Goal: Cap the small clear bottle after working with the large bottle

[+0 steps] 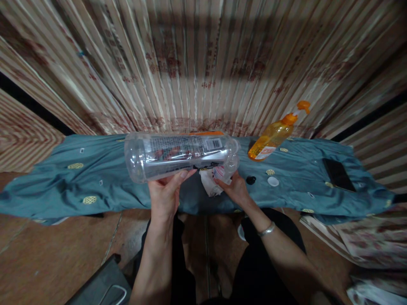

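**Hand Positions: Clear Bottle Held Over the Counter**

1. Left hand. My left hand (163,195) supports the large clear plastic bottle (181,154) from below. The fingers (182,174) are partly curled and press against the underside of the bottle wall at its middle, with the thumb on the near side. The grip is a firm grasp, not a full wrap.

2. Bottle position. The bottle lies horizontal in the air, just above the teal patterned cloth (95,178) that covers the counter. Its rounded base points left and its neck end points right. A printed label with a barcode faces up.

3. Right hand. My right hand (233,188) is at the neck end. Its fingers are clenched on a crumpled white tissue (210,184), which touches the bottle's shoulder. A silver bracelet (266,230) sits on that wrist.

4. Nearby items. On the cloth to the right of my right hand lie a small black cap (251,180) and a small white cap (273,181), close together. Behind them lies a tilted orange pump bottle (271,142). A flat black phone (338,174) rests farther right.
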A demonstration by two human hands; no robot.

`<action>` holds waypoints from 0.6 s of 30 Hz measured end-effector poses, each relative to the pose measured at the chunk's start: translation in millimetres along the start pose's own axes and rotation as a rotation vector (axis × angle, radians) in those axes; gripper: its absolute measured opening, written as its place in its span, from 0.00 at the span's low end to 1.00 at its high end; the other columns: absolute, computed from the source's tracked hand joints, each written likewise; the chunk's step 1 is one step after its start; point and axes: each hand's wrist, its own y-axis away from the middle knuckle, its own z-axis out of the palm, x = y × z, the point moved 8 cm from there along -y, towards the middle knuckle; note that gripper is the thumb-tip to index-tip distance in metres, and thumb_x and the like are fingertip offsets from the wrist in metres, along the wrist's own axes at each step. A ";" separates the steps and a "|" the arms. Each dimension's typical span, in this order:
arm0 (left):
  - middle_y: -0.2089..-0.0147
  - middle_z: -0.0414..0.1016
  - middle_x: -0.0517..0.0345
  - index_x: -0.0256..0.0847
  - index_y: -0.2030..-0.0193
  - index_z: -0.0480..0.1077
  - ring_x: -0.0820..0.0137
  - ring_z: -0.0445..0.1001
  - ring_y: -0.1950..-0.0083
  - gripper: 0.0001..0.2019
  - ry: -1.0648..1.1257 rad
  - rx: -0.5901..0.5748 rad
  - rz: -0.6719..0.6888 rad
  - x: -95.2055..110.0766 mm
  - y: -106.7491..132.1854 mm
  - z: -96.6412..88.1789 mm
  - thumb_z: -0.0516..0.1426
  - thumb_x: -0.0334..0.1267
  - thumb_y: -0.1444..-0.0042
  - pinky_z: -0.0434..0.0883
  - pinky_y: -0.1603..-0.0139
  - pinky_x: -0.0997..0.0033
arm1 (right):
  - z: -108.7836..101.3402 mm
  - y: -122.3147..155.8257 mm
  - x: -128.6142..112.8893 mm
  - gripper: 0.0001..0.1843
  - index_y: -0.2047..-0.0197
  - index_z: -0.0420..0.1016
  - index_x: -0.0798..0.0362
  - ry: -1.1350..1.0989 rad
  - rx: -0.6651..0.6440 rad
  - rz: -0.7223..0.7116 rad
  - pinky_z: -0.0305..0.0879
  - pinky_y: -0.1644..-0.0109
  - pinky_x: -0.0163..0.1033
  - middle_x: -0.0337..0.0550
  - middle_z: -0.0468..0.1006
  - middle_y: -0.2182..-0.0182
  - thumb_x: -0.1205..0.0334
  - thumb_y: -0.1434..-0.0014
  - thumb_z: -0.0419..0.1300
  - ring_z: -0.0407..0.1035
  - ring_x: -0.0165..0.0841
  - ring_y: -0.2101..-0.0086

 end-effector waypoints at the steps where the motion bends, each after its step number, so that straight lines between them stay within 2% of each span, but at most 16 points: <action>1: 0.43 0.78 0.53 0.49 0.48 0.73 0.56 0.79 0.47 0.32 0.001 -0.002 -0.001 -0.1 0.0 0.1 0.74 0.37 0.62 0.83 0.54 0.51 | -0.1 0.0 0.0 0.36 0.44 0.68 0.55 0.000 -0.001 0.007 0.74 0.53 0.53 0.55 0.82 0.56 0.44 0.50 0.68 0.78 0.51 0.55; 3: 0.43 0.78 0.53 0.50 0.46 0.72 0.55 0.79 0.46 0.34 -0.001 -0.007 0.003 0.2 0.0 0.4 0.74 0.36 0.62 0.82 0.53 0.49 | 0.4 -0.1 -0.4 0.37 0.44 0.68 0.57 -0.006 -0.008 0.011 0.74 0.52 0.53 0.56 0.82 0.55 0.44 0.50 0.67 0.78 0.52 0.55; 7: 0.43 0.78 0.50 0.47 0.47 0.72 0.54 0.79 0.46 0.31 -0.006 -0.020 0.016 2.5 0.0 3.2 0.74 0.37 0.61 0.82 0.53 0.47 | 0.9 -0.2 -1.4 0.36 0.43 0.67 0.57 -0.022 -0.014 -0.003 0.74 0.52 0.53 0.56 0.82 0.55 0.44 0.49 0.67 0.78 0.52 0.55; 14: 0.45 0.79 0.51 0.52 0.39 0.67 0.53 0.80 0.48 0.40 0.000 -0.029 0.017 4.5 1.2 6.8 0.74 0.36 0.61 0.82 0.53 0.48 | -1.2 0.0 -1.0 0.36 0.44 0.68 0.56 -0.028 -0.002 0.010 0.74 0.52 0.53 0.55 0.83 0.56 0.44 0.51 0.68 0.78 0.51 0.55; 18: 0.44 0.78 0.50 0.52 0.39 0.67 0.53 0.80 0.48 0.40 -0.009 -0.033 0.016 2.8 1.0 4.6 0.74 0.37 0.60 0.81 0.52 0.45 | -1.1 0.0 -1.7 0.35 0.44 0.68 0.54 -0.045 0.006 -0.008 0.75 0.53 0.52 0.53 0.83 0.56 0.44 0.51 0.68 0.79 0.50 0.56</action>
